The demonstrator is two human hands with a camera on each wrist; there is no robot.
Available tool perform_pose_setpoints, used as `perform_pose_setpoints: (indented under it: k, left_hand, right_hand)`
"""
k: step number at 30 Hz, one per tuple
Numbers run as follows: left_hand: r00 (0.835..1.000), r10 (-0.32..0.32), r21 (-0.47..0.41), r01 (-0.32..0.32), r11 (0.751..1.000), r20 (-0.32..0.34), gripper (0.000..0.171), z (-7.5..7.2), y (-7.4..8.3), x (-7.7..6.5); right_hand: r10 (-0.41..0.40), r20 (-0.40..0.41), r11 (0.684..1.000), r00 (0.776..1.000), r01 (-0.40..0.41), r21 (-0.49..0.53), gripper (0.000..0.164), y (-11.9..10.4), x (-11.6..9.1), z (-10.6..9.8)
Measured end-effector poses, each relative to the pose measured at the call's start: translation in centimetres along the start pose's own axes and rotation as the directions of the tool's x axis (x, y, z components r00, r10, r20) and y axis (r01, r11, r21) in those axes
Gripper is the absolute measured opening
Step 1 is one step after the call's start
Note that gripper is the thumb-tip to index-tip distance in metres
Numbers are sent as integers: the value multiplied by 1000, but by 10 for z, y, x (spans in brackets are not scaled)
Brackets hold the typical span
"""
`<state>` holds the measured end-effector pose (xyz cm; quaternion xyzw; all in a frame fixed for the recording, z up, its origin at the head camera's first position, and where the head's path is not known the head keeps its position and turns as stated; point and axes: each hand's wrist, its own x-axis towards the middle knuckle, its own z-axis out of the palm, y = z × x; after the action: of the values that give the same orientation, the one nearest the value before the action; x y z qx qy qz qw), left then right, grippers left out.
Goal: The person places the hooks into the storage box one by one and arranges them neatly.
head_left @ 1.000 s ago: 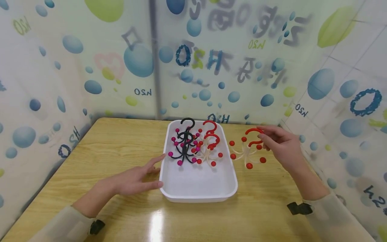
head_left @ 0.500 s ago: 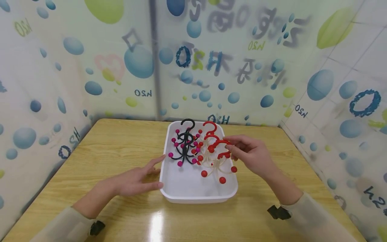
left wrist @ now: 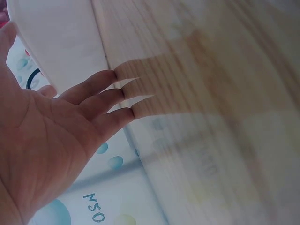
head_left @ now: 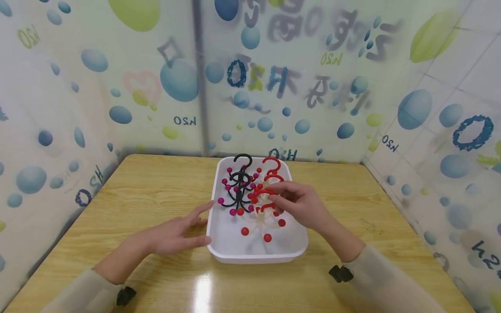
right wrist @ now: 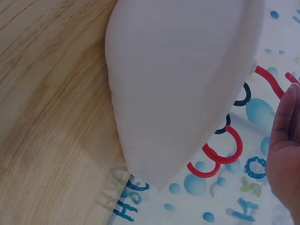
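My right hand (head_left: 300, 204) pinches the red hooked handle of a head massager (head_left: 261, 217), whose pale legs end in red balls. It is over the front half of a white tray (head_left: 225, 245). Two black massagers (head_left: 239, 198) with magenta balls lie at the tray's left; two red-hooked ones (head_left: 272, 163) lie at the back right, partly covered by my hand. My left hand (head_left: 176, 234) has its fingers spread, thumb and fingertips at the tray's left rim. In the left wrist view the left palm (left wrist: 51, 136) shows. The right wrist view catches only part of the right hand (right wrist: 285, 140).
The tray stands on a wooden table (head_left: 164, 182). Walls with a bubble pattern (head_left: 180, 78) enclose the table at the back and both sides. In the right wrist view the tray's outer side (right wrist: 173, 84) fills the middle.
My right hand has carried the pale-legged massager leftward from beside the tray to over its front half. The left hand has stayed at the tray's rim.
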<state>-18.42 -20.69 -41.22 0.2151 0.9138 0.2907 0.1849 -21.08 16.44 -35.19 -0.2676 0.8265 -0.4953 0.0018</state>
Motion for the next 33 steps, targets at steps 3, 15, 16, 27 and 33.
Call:
perform_pose_setpoints:
  k: [3,15,16,27,33]
  left_hand:
    - [1000,-2,-9,2,1000,5,88,0,0,1]
    - [1000,13,8,-13,1000,3,88,-1,2,-1]
    - [1000,17,7,-17,1000,3,88,-1,2,-2]
    - [1000,1,-2,-1,1000,-1,88,-1,1,-1]
    - [1000,0,-15,0,1000,7,87,0,1,-2]
  right_hand:
    - [5,34,1000,999,-6,8,27,0,2,4]
    - [116,137,993,984,-115,-9,29,7,13,10]
    - [126,137,992,983,-125,-14,28,8,13,10]
    - [162,127,987,979,-159,-35,29,11,14,7]
    - [176,122,984,977,-173,-35,31,12,12,9]
